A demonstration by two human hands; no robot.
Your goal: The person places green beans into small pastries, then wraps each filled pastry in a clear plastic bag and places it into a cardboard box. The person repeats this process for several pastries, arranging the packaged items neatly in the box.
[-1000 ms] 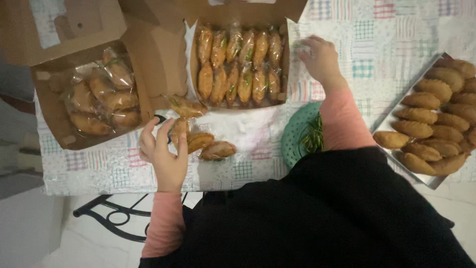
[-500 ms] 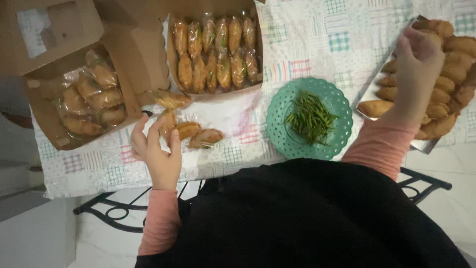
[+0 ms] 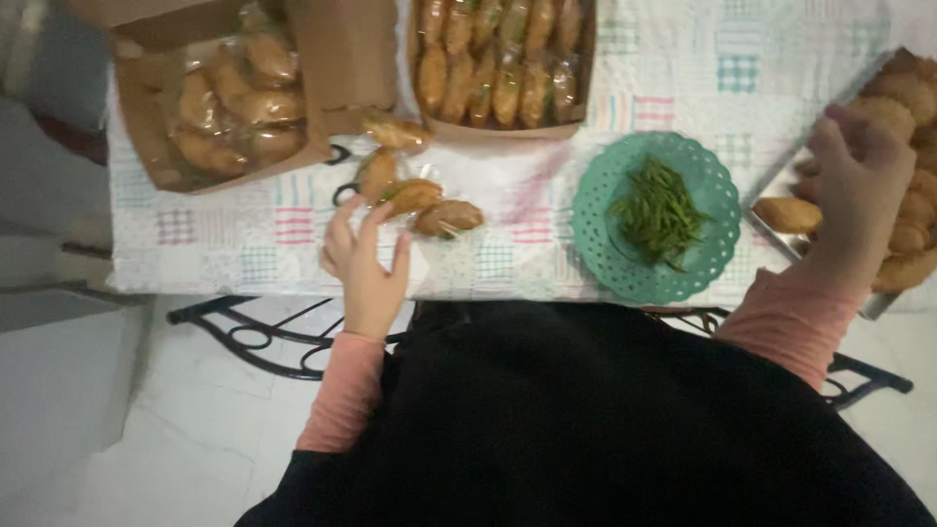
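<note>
Left hand [image 3: 366,263] at the tabletop [image 3: 508,259] edge, grip apart, fingertips touching wrapped pastries [image 3: 415,195]. Right hand [image 3: 859,185] over tray [image 3: 776,181] of bare pastries [image 3: 903,98]; grip curled, hold unclear. Green plate [image 3: 717,249] between

A table [image 3: 234,249] covered by a pale patchwork cloth with pink, green and blue checked squares fills the view from nine to three o'clock; under its near edge a black curled metal frame [image 3: 254,337] shows at eight o'clock and again at four; the floor [image 3: 185,449] at seven o'clock is pale, glossy tile; light is soft and even.
</note>
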